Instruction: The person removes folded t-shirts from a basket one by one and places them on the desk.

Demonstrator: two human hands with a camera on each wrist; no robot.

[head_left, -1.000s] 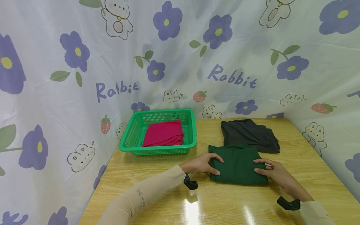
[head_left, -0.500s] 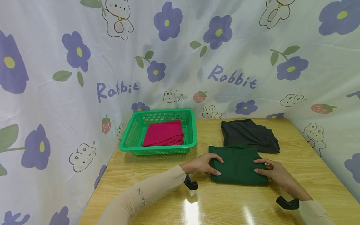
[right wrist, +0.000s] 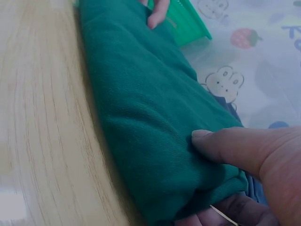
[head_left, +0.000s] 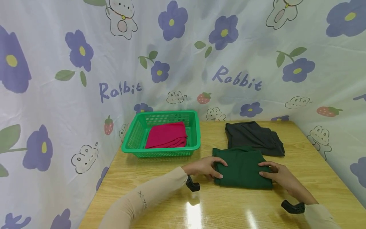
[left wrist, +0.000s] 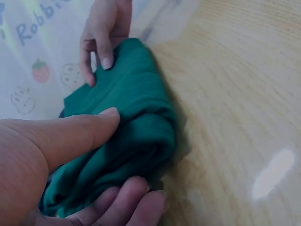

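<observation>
A folded dark green cloth garment (head_left: 241,168) lies on the table at the right of the middle. At its left end my left hand (head_left: 204,167) grips it, thumb (left wrist: 89,134) on top and fingers tucked against the folded edge below. My right hand (head_left: 281,178) holds the opposite end the same way; in the right wrist view its thumb (right wrist: 225,148) presses the top and its fingers reach underneath, partly hidden. Layered folds of the green fabric (left wrist: 136,136) show in the left wrist view.
A green plastic basket (head_left: 160,153) stands at the back left, with a folded crimson cloth (head_left: 167,135) inside. Behind the green garment, touching or nearly so, lies a folded dark grey garment (head_left: 253,138). A printed curtain (head_left: 183,63) borders the wooden table (head_left: 160,203).
Both hands keep their hold at the two ends of the green garment, which has hardly moved. The head view has shifted very slightly.
</observation>
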